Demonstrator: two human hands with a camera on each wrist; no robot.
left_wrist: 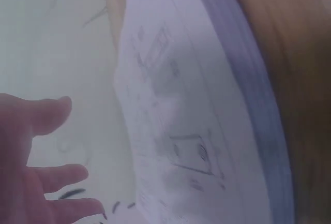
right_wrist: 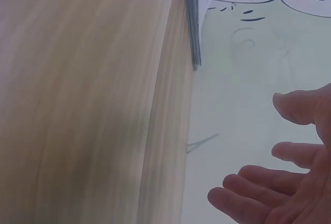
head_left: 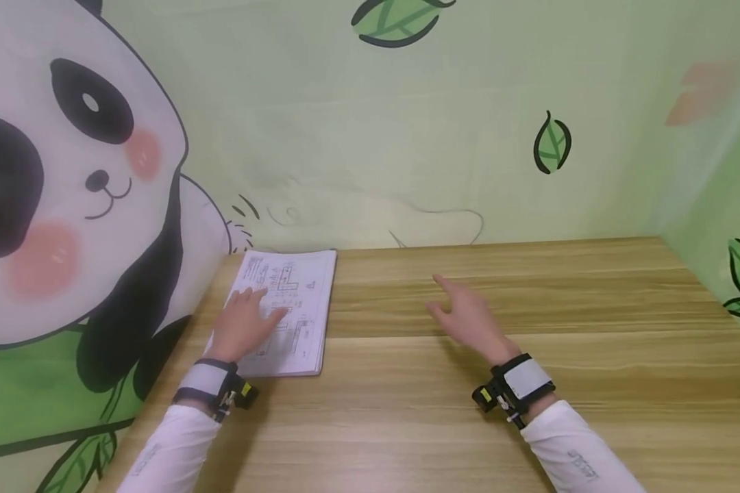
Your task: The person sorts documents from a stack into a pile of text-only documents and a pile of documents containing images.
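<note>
A stack of white paper sheets (head_left: 311,294) printed with technical line drawings lies flat at the table's far left. My left hand (head_left: 240,325) is over its left part, fingers spread and holding nothing. In the left wrist view, the thick page edges of the stack (left_wrist: 253,94) show beside the hand (left_wrist: 31,167), and a gap appears between fingers and paper. To the right of the stack, my right hand (head_left: 469,318) hovers above bare wood, thumb and fingers apart, holding nothing. The right wrist view shows its fingers (right_wrist: 258,180) loosely extended.
The wood-grain table (head_left: 438,424) meets a pale green cloth backdrop (head_left: 321,123) along its far edge. A large printed panda (head_left: 148,274) covers the backdrop on the left. Another backdrop panel (head_left: 734,185) borders the table's right side. Each wrist wears a strapped camera.
</note>
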